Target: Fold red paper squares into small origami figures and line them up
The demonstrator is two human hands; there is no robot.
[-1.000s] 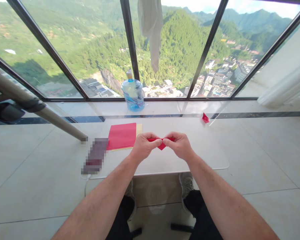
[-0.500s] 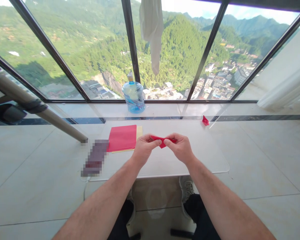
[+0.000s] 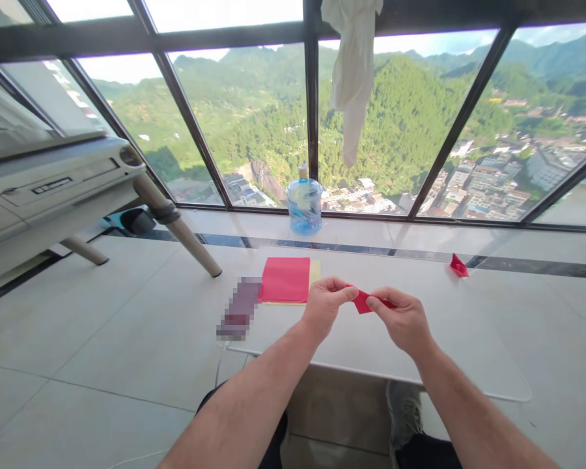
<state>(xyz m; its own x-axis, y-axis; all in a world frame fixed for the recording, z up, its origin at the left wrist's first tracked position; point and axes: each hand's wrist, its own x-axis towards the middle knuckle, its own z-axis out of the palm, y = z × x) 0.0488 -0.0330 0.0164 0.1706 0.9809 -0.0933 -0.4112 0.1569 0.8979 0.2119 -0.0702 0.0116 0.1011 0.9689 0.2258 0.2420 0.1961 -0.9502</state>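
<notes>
A small piece of folded red paper point(image 3: 363, 302) is held between my two hands, above the white low table. My left hand point(image 3: 326, 301) pinches its left end between thumb and fingers. On the other side, my right hand point(image 3: 401, 315) grips the right part, its thumb pressed on the front face. The fingers cover much of the paper, so its full shape is hidden. Left of my hands lies a stack of red paper sheets point(image 3: 286, 279), with a yellow sheet point(image 3: 315, 271) showing at its edge. A folded red paper boat point(image 3: 459, 266) sits at the table's far right.
The white table point(image 3: 449, 339) has a blurred-out phone point(image 3: 241, 307) with a cable at its left end. Behind stands a blue water jug point(image 3: 305, 203) by the window. A beige piece of furniture on slanted legs point(image 3: 190, 241) stands at left.
My view has turned left and up, so everything sits further right and lower. Both hands still hold the folded red paper, which now shows a larger, tilted face between the thumbs.
</notes>
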